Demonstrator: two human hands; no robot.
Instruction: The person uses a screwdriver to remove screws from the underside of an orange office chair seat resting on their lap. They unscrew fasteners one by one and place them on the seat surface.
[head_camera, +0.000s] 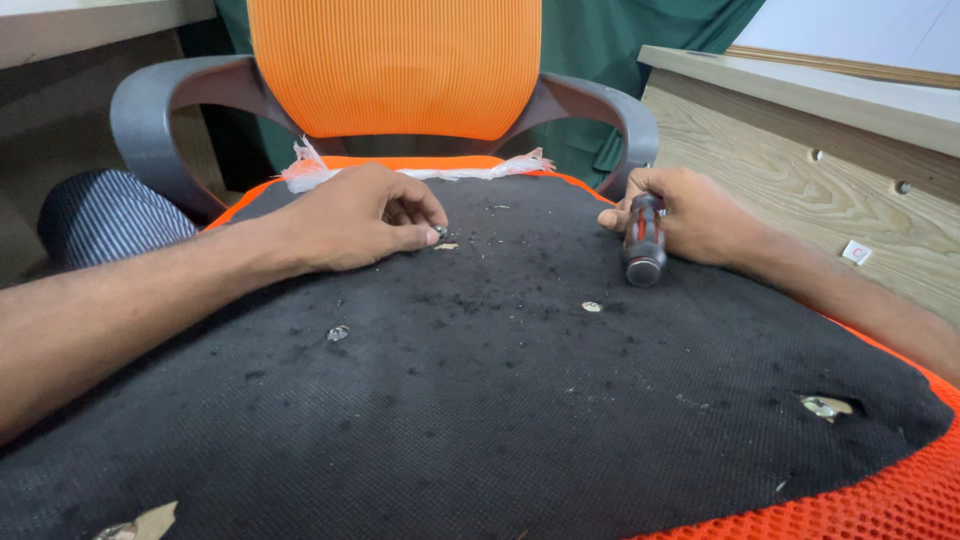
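A chair seat (480, 400) lies upside down before me, its underside covered in black fabric with orange mesh at the edges. My left hand (355, 215) rests on the fabric near the far edge and pinches a small metal fastener (440, 232) between thumb and fingertips. My right hand (690, 215) grips a screwdriver (643, 240) by its dark handle with red stripes; the handle's butt points toward me and the shaft is hidden behind the hand. More small metal fasteners (592, 307) sit in the fabric.
An orange mesh backrest (395, 65) with grey armrests (150, 120) stands beyond the seat. A wooden panel (800, 170) with holes lies to the right. Torn white fabric (310, 170) shows at the seat's far edge. A striped cloth (105, 215) is at left.
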